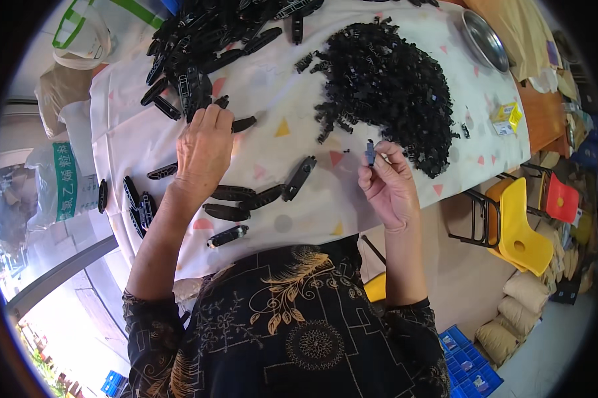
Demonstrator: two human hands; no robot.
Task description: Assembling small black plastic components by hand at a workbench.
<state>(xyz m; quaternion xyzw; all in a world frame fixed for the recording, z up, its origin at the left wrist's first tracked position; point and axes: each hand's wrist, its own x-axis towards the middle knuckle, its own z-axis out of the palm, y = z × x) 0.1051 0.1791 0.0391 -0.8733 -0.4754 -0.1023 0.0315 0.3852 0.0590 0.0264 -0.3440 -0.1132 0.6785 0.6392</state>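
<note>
My left hand (206, 146) is at the near edge of a heap of long black plastic casings (206, 46), its fingers bent down and closed on one of them. The fingers partly cover what they grip. Right beside that hand lies another long black casing (244, 124). My right hand (388, 182) is raised over the cloth, pinching a small dark plastic clip-like part (370, 152) between thumb and fingers. Just beyond it spreads a large pile of small black plastic parts (385, 86). Several loose casings (262, 198) lie on the cloth between my forearms.
A pale patterned cloth (299, 229) covers the table. At the far right stand a round metal tray (484, 41) and a small yellow box (506, 118). Yellow chair (521, 229) and blue crates (468, 365) are to the right; plastic bags (60, 179) sit at left.
</note>
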